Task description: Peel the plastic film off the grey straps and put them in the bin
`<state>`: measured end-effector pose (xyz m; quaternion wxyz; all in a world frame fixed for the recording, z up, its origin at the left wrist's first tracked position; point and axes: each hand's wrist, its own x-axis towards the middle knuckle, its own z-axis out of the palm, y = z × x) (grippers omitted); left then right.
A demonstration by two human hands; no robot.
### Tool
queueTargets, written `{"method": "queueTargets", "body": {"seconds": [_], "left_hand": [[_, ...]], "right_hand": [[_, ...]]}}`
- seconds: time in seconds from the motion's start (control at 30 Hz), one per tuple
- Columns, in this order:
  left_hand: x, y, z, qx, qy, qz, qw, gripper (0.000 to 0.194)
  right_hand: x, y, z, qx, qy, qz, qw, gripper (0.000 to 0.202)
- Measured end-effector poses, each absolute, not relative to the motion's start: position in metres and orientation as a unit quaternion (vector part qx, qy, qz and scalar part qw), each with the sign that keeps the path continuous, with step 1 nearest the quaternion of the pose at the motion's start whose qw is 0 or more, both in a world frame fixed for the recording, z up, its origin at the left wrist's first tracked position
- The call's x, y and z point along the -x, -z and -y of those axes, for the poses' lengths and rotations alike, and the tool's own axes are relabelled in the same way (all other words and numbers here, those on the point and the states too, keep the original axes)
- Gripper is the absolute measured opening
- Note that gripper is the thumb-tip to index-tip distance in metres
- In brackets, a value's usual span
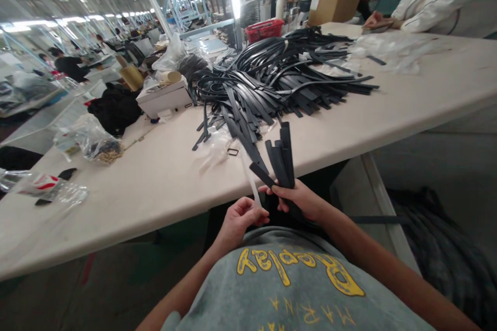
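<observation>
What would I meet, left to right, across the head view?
Red-marked plastic bag, white box, black rectangular ring, dark straps held in the right hand, another person's white sleeve.

A single head-worn camera looks forward and down from above the wearer's grey printed shirt [240,295], which spreads close across the bottom. The left hand [243,219] and right hand [298,198] lie just beyond, the worktable [392,108] slants across the middle, and ceiling lights [79,19] recede far behind.
</observation>
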<state>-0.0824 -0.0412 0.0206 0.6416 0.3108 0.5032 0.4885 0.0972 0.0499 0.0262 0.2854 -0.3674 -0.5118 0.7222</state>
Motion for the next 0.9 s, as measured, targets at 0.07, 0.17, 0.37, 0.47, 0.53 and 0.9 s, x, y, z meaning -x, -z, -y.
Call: {"method": "queueTargets", "body": {"seconds": [0.07, 0.17, 0.37, 0.47, 0.53, 0.9], "left_hand": [[0.08, -0.017, 0.043, -0.296, -0.473, -0.502, 0.661, 0.028], [0.084, -0.01, 0.041, -0.282, -0.469, -0.515, 0.66, 0.03], [0.09, -0.002, 0.04, -0.313, -0.425, -0.543, 0.653, 0.036], [0.09, -0.006, 0.038, -0.394, -0.361, -0.56, 0.633, 0.031], [0.089, -0.01, 0.034, -0.446, -0.323, -0.57, 0.61, 0.029], [0.044, -0.021, -0.013, -0.208, -0.498, -0.445, 0.715, 0.035]], "right_hand": [[-0.081, -0.025, -0.054, 0.365, -0.706, 0.535, 0.287, 0.034], [-0.066, -0.022, -0.057, 0.37, -0.668, 0.573, 0.297, 0.031], [-0.068, -0.013, -0.056, 0.383, -0.627, 0.601, 0.314, 0.025], [-0.073, -0.01, -0.054, 0.384, -0.617, 0.61, 0.315, 0.025], [-0.078, -0.011, -0.054, 0.385, -0.612, 0.612, 0.32, 0.026], [-0.162, -0.042, 0.003, 0.488, -0.541, 0.583, 0.359, 0.036]]}}
